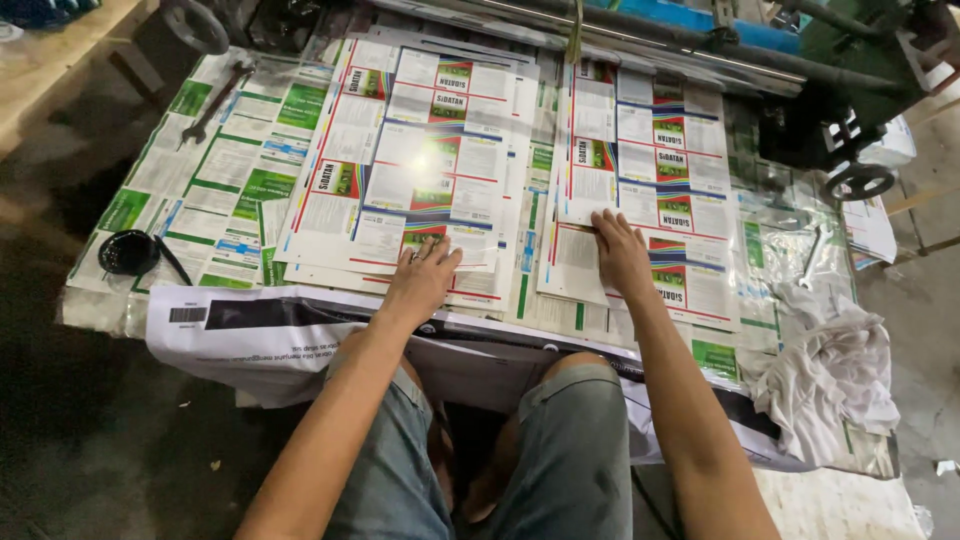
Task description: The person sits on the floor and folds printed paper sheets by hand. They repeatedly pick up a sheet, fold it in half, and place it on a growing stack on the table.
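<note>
While both hands lie flat and open | left hand (pixel 422 277) presses the left stack of printed sheets (pixel 420 170) | right hand (pixel 620 250) touches the right stack (pixel 645 170) | both stacks look uneven, not yet squared.

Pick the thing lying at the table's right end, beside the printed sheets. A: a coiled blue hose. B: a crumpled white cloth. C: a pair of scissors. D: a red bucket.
B: a crumpled white cloth lies heaped at the right end, past the right hand.
</note>
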